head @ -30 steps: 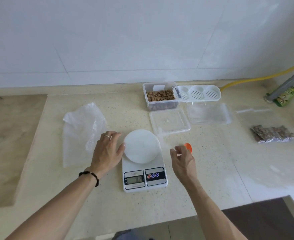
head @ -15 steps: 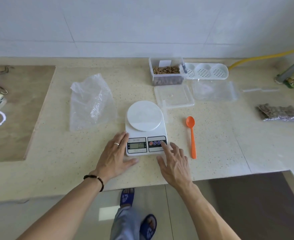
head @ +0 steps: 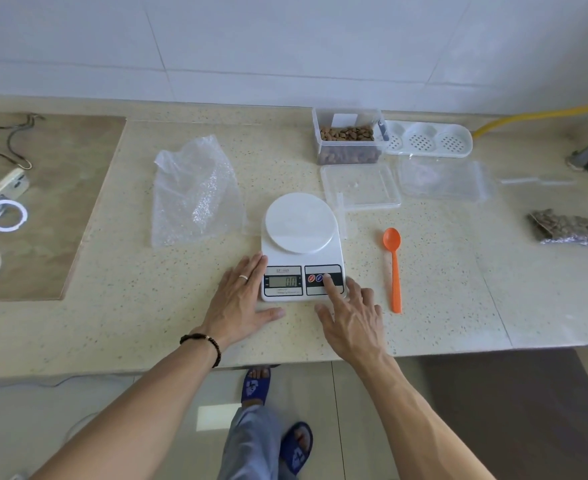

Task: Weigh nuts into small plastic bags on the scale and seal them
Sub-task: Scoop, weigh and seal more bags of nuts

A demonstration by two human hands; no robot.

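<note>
**Scale setup before the first weighing**

Head view, looking down on the surface (head: 147, 317). Centre: scale (head: 302, 247), platter bare, display reading zero. Left hand (head: 242, 299) laid flat with straight fingers against the scale's 9 o'clock edge, grasping nothing. Right hand (head: 351, 317) released too, index finger extended onto the button panel at the scale's 4 o'clock corner. At 1 o'clock from the scale: open tub of nuts (head: 349, 142), its lid (head: 360, 185) lying just in front. At 2 o'clock: small plastic bags (head: 445, 180), flat and unfilled. At 3 o'clock: orange spoon (head: 393, 268), well apart from both hands. Far at 3 o'clock: one pack of nuts (head: 569, 228); whether sealed cannot be told. At 10 o'clock: crumpled clear wrap (head: 195, 192). Judged progress: early, scale apparently being zeroed; bag placement, scooping, weighing and sealing all left.
</note>
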